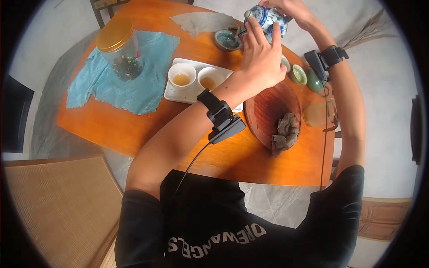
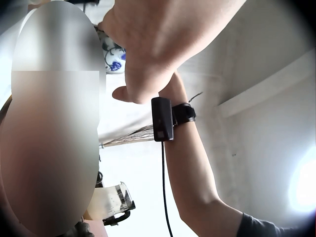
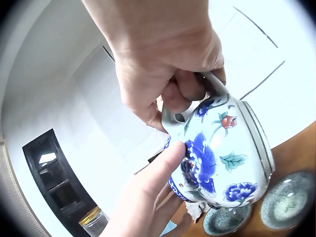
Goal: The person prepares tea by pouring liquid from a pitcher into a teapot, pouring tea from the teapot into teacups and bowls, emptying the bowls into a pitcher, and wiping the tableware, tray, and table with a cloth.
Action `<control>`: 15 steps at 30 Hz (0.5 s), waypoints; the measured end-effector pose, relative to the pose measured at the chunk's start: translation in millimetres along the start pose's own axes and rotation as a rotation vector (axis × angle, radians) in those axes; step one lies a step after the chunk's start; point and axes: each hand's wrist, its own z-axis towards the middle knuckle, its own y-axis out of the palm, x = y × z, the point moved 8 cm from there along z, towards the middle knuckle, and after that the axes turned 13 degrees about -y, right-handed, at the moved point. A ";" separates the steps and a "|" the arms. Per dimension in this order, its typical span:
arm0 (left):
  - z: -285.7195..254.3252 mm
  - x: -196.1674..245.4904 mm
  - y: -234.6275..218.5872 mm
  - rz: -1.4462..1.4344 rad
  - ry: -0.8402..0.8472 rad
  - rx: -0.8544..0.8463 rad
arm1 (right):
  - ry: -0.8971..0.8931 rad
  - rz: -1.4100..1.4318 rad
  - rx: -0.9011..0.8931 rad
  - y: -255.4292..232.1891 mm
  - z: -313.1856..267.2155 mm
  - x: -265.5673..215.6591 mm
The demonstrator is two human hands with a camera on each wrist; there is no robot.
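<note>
Curled through the handle, the fingers of the right hand [image 3: 163, 74] grip the blue-and-white teapot [image 3: 222, 153] and hold it in the air over the far edge of the wooden table [image 1: 134, 129], at about 1 o'clock in the head view, while the left hand [image 1: 261, 58] touches the side of the pot with straight, relaxed fingers and grasps nothing. Below the pot, at about 5 o'clock in the right wrist view, two dark glazed cups [image 3: 289, 200] stand on the table. In the head view the white tray [image 1: 176, 94] with two filled cups [image 1: 181, 76] lies at 9 o'clock from the left hand, and the glass jar [image 1: 120, 49] with a gold lid stands on the blue cloth [image 1: 98, 85] further at 9 o'clock.
</note>
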 end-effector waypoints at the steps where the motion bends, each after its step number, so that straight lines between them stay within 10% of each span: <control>1: 1.2 0.1 -0.3 0.002 0.003 -0.003 | -0.008 -0.009 -0.032 1.9 2.0 -2.3; 15: 11.9 11.9 9.1 0.130 0.109 -0.009 | 0.097 0.450 0.472 -4.4 -86.1 82.9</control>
